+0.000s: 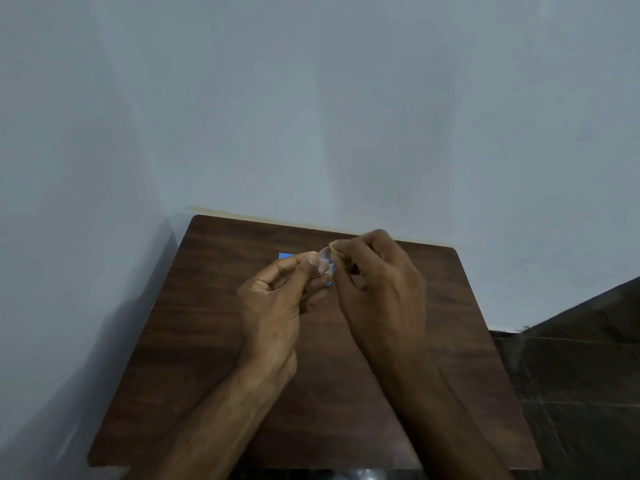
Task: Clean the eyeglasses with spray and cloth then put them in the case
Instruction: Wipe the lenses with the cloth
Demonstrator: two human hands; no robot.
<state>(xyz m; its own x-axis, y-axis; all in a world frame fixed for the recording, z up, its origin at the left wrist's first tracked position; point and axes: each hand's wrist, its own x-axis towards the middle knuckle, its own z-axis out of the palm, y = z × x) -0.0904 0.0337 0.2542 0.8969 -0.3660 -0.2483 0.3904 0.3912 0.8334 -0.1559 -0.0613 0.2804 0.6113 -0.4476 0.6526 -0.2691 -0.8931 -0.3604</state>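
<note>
Both hands are raised over the middle of a dark wooden table [207, 341]. My left hand [277, 299] pinches the thin-rimmed eyeglasses [324, 261] between thumb and fingers; one round lens shows between the hands. My right hand [377, 282] pinches a small pale cloth [335, 249] against that lens. A blue object [285, 255] lies on the table behind my left hand, mostly hidden, with another bit of blue below the lens. No spray bottle shows in view.
The table stands in a corner against pale grey walls [311, 98]. Dark tiled floor [571, 375] lies to its right. A shiny object [367, 474] peeks out at the bottom edge between my forearms.
</note>
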